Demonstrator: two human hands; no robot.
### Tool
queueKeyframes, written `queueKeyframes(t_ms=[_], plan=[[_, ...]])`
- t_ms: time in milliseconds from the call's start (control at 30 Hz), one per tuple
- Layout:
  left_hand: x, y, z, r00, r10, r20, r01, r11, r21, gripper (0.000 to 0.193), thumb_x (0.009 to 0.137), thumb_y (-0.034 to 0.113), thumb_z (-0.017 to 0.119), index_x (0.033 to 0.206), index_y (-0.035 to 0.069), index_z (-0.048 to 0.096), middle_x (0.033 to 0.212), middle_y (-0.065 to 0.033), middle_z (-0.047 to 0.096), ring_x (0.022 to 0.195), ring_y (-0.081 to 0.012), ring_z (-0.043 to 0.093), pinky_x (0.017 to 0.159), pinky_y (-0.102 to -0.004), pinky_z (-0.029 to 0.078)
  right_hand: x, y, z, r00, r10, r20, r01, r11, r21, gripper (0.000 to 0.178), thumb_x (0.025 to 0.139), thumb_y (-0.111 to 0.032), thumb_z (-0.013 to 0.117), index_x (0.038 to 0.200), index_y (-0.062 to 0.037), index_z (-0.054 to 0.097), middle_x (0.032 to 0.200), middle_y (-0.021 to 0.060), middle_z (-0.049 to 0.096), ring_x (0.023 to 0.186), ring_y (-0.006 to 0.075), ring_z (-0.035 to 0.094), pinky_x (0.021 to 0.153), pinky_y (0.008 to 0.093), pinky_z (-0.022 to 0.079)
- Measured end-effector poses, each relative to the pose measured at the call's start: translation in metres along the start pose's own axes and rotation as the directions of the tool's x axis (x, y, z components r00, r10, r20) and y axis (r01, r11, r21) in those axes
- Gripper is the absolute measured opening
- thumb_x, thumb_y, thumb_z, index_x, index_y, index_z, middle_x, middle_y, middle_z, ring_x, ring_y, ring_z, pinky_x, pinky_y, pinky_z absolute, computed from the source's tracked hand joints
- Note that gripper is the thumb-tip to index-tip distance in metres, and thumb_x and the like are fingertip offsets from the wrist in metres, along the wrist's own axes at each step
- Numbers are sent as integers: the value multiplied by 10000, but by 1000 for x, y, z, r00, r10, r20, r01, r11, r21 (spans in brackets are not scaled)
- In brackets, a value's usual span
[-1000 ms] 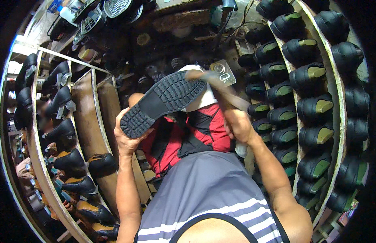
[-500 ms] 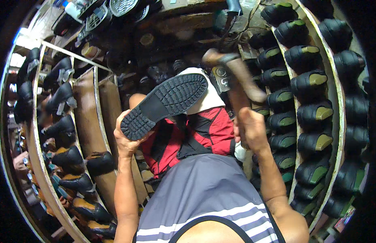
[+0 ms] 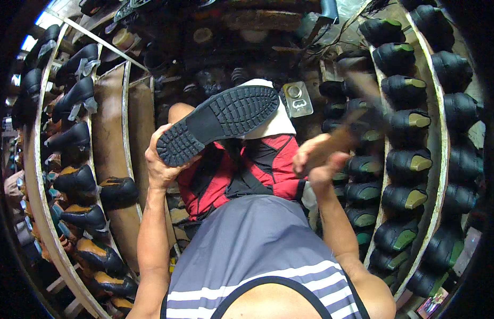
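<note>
A black shoe [image 3: 228, 119] lies sole up across my lap, its lugged tread facing me. My left hand [image 3: 163, 173] is wrapped round its heel end. Under the toe end is a white cloth or pad [image 3: 279, 125] on my red and black shorts [image 3: 279, 159]. To the right of the shoe and apart from it, my right hand [image 3: 322, 174] holds a hammer by its wooden handle [image 3: 334, 146]. The hammer's head end is smeared by motion in front of the right-hand shoe rack.
Racks of black shoes [image 3: 406, 159] stand close on my right. On the left, wooden shelves [image 3: 111, 143] hold more shoes [image 3: 76, 135]. A shallow metal tin [image 3: 297, 100] sits ahead, beyond the white cloth. Dark clutter fills the far side.
The hammer has swung from upright to tilted rightward, and my right hand has turned with it. The shoe stays in my left hand. The whole view has shifted slightly.
</note>
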State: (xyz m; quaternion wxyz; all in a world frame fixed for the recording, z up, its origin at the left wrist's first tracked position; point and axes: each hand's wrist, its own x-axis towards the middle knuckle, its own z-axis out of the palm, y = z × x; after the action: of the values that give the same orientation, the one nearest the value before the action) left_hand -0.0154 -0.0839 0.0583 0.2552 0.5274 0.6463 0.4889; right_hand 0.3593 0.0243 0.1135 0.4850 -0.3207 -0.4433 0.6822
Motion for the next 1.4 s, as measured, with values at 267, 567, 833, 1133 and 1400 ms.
queueKeyframes(t_ms=[267, 567, 833, 1133, 1400], plan=[[-2, -5, 5, 972, 230, -52, -221, 965, 143, 924, 632, 297, 1067, 1395, 22, 624, 1287, -168, 742, 1158, -301, 749, 1049, -431, 591, 2, 13, -22, 976, 39, -216, -39, 999, 7, 851, 984, -871, 417, 845, -47, 578, 633, 55, 582, 469, 161, 592, 421, 317, 468], [-5, -18, -1, 937, 344, -53, -330, 927, 180, 921, 631, 292, 1030, 1410, 4, 632, 1327, -169, 725, 1246, -338, 712, 1122, -443, 543, 11, -22, 16, 988, 147, -54, -155, 877, -454, 821, 1035, -811, 438, 799, -38, 583, 630, 38, 579, 481, 148, 576, 460, 308, 456], [-11, -20, 1, 920, 356, -162, -334, 931, 147, 780, 645, 266, 984, 1327, 55, 671, 1189, -189, 754, 1124, -406, 749, 1002, -464, 609, 20, -23, 56, 898, 438, -36, -315, 584, -748, 656, 1137, -609, 453, 795, -64, 580, 597, 38, 570, 446, 140, 534, 429, 339, 426], [-13, -22, 4, 924, 337, -183, -313, 938, 145, 767, 631, 256, 970, 1317, 72, 679, 1194, -186, 758, 1115, -408, 748, 1018, -465, 603, 20, -11, 87, 907, 257, 334, 222, 383, -897, 654, 1108, -601, 536, 797, -35, 632, 632, 38, 600, 488, 158, 551, 481, 318, 460], [-10, -23, 4, 919, 338, -204, -307, 936, 172, 760, 628, 279, 984, 1298, 75, 688, 1156, -173, 768, 1092, -389, 758, 981, -450, 615, 14, -18, 65, 921, 59, 384, 145, 865, -480, 842, 985, -848, 433, 847, -36, 607, 694, 80, 626, 536, 173, 592, 469, 326, 465]])
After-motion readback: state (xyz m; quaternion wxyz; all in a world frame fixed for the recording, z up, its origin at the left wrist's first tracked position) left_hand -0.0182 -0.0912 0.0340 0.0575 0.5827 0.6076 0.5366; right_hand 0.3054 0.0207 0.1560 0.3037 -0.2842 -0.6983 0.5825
